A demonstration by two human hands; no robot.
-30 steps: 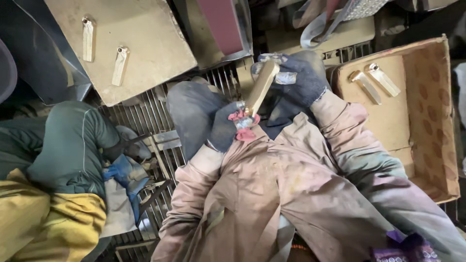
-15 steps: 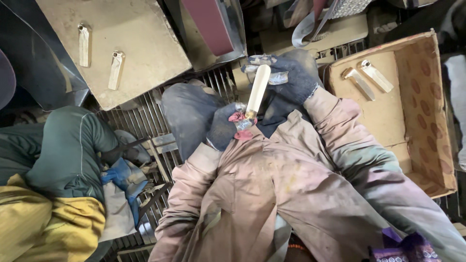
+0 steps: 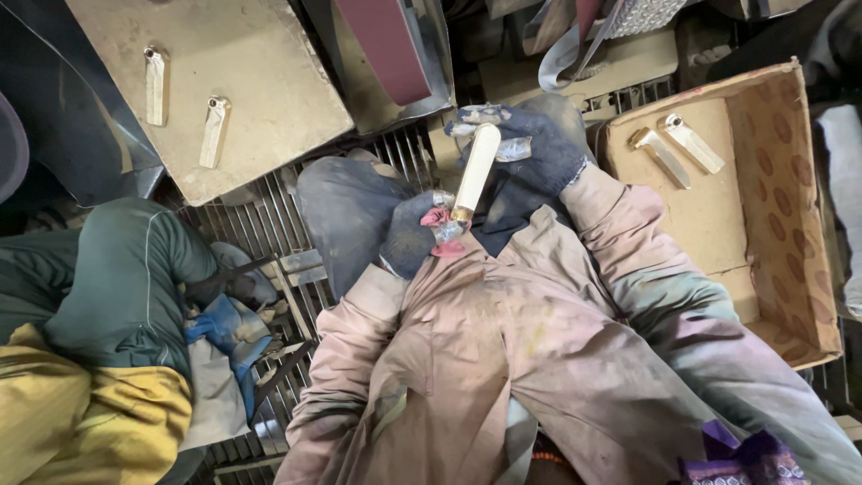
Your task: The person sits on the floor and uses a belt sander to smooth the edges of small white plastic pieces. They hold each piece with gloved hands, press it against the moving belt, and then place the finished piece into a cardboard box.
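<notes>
Smooth brass bar [image 3: 476, 168] btwn gloved left hand [image 3: 420, 235] & right hand [image 3: 528, 148]

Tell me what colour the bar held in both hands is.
Pale brass-yellow bar, seen in the head view.

pale brass bar [image 3: 476, 168], dark blue gloves, patterned brown cardboard box [image 3: 790, 207]

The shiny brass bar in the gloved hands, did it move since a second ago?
Hardly. The brass bar keeps its spot, held at both ends just below the red sanding belt. It only tipped a little more upright, top end still nearest the belt.
</notes>
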